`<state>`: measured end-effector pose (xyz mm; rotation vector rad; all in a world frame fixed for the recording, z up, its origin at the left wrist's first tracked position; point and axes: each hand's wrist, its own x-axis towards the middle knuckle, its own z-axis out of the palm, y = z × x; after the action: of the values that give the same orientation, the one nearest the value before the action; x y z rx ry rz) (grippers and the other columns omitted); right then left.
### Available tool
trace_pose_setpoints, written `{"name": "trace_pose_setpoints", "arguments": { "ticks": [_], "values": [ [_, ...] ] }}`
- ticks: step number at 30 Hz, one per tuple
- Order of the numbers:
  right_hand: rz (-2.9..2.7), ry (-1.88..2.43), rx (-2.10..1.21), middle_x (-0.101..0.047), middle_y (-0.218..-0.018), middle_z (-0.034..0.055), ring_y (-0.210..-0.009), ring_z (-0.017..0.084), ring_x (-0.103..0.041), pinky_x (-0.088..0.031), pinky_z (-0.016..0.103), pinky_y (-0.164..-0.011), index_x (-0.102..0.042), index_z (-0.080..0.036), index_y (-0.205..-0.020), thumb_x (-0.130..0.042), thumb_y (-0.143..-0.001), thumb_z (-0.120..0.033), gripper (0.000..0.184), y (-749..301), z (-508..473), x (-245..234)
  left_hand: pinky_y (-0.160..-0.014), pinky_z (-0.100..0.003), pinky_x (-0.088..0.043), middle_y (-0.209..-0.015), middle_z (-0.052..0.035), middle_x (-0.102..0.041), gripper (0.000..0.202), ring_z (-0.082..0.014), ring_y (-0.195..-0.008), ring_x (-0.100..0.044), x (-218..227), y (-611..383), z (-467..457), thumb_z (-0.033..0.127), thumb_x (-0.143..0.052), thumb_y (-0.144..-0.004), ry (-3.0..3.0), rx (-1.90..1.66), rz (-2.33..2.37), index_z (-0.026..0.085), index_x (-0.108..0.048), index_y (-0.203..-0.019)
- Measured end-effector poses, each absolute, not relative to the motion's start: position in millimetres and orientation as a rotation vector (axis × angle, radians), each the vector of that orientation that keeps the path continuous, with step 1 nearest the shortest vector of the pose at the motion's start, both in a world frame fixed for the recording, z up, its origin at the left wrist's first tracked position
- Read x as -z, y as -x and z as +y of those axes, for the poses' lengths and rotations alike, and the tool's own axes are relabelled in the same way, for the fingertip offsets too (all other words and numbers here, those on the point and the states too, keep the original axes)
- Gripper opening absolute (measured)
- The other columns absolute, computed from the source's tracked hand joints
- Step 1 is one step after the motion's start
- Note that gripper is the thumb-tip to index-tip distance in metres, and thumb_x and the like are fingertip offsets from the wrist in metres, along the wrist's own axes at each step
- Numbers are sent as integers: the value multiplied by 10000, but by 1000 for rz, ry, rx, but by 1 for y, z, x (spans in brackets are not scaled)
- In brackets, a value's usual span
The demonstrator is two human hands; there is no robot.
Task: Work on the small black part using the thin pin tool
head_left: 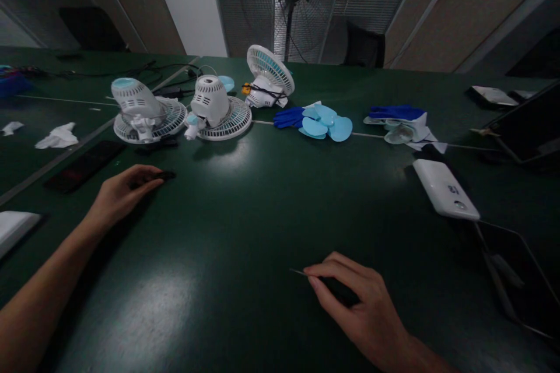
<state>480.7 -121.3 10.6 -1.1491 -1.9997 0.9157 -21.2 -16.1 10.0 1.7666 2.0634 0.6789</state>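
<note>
A dark green table (227, 210) carries white fans (210, 102), blue gloves (287, 118) and crumpled tissue (58, 137).

text: none we can read | white device (437, 180): dark mark (453, 189) near one end, too small and blurred for us to make out

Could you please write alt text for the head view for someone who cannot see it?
A person's left hand holds a small dark object and the right hand a thin item over a dark green table. Beyond sit three white fan heads, a light-blue fan blade and blue gloves.
</note>
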Motion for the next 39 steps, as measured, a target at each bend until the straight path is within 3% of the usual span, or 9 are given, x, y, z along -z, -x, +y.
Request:
{"name": "trace_pose_setpoints", "arguments": {
  "ticks": [8, 13, 15, 22, 35, 39],
  "values": [
    [-2026, 1164, -902, -723, -859, 20, -735, 160, -701, -525, 285, -675, -757, -240, -1034, -602, -984, -180, 173, -483, -123, -10, -1028, -423, -515, -1303, -108, -684, 867, -299, -1126, -660, -13, 44, -17, 813, -691, -692, -1816, -570, 1985, 205, -651, -1309],
    [-2019, 1141, -888, -723, -839, 18, -724, 156, -703, -529, 274, -656, -757, -229, -1006, -602, -975, -170, 169, -482, -122, -12, -1078, -410, -481, -1206, -88, -713, 721, -286, -1090, -677, -7, 64, -19, 844, -555, -780, -2053, -530, 1995, 214, -744, -1076],
    [-2016, 1133, -885, -725, -835, 18, -718, 154, -705, -532, 272, -652, -758, -226, -1005, -603, -972, -169, 168, -481, -121, -13, -1062, -390, -486, -1171, -80, -720, 711, -272, -1051, -685, -7, 63, -20, 849, -524, -795, -2111, -537, 2009, 216, -748, -1028],
    [-2008, 1140, -893, -736, -829, 22, -706, 162, -714, -543, 272, -640, -761, -230, -989, -599, -970, -172, 173, -479, -121, -17, -896, -339, -540, -1156, -83, -723, 680, -249, -995, -682, -14, 52, -23, 786, -479, -873, -2086, -437, 2105, 193, -709, -1114],
    [-2025, 1148, -915, -736, -848, 18, -728, 161, -716, -538, 274, -650, -752, -235, -1003, -601, -974, -175, 165, -481, -121, -14, -904, -324, -527, -1207, -61, -703, 607, -245, -993, -688, -13, 56, -26, 698, -510, -899, -2065, -415, 2204, 200, -732, -1167],
    [-2003, 1151, -934, -733, -859, 11, -740, 155, -718, -537, 273, -663, -750, -242, -1015, -604, -978, -175, 165, -481, -121, -12, -907, -323, -530, -1185, -55, -713, 570, -242, -981, -696, -10, 59, -24, 701, -515, -884, -2169, -456, 2158, 222, -760, -1070]
  ]
}}
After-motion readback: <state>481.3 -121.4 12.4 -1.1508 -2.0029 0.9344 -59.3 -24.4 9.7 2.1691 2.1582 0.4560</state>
